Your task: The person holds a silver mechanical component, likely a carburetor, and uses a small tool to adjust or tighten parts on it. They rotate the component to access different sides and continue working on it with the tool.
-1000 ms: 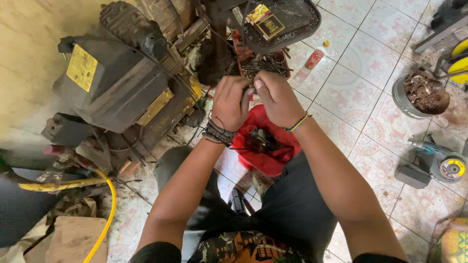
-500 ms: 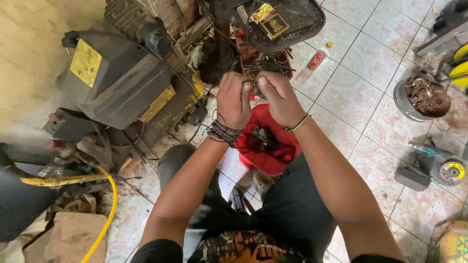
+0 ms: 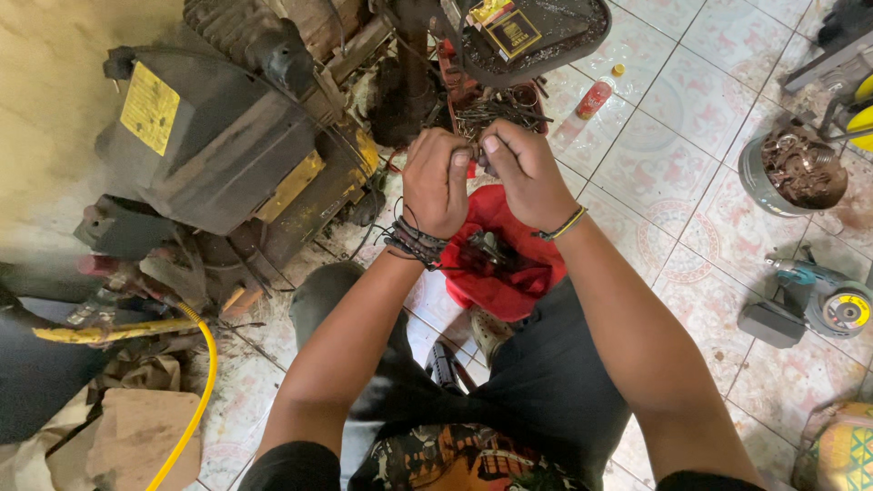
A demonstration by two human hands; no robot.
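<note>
Small part (image 3: pixel 479 162) hidden between hands

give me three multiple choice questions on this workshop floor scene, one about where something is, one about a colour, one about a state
1. Where is the angle grinder?
A. on the tiled floor to the person's right
B. on the person's lap
C. on top of the dark machine

2. What colour is the cloth under the hands?
A. blue
B. red
C. white

3. How are the left hand and right hand placed?
A. far apart, resting flat on the floor
B. one behind the person's back
C. raised close together, fingers pinching a small dark part between them

Answers: 1 A, the grinder lies on the tiles at the right edge. 2 B, the cloth on the lap is bright red. 3 C, both hands meet above the cloth, fingertips closed around something small.
</note>
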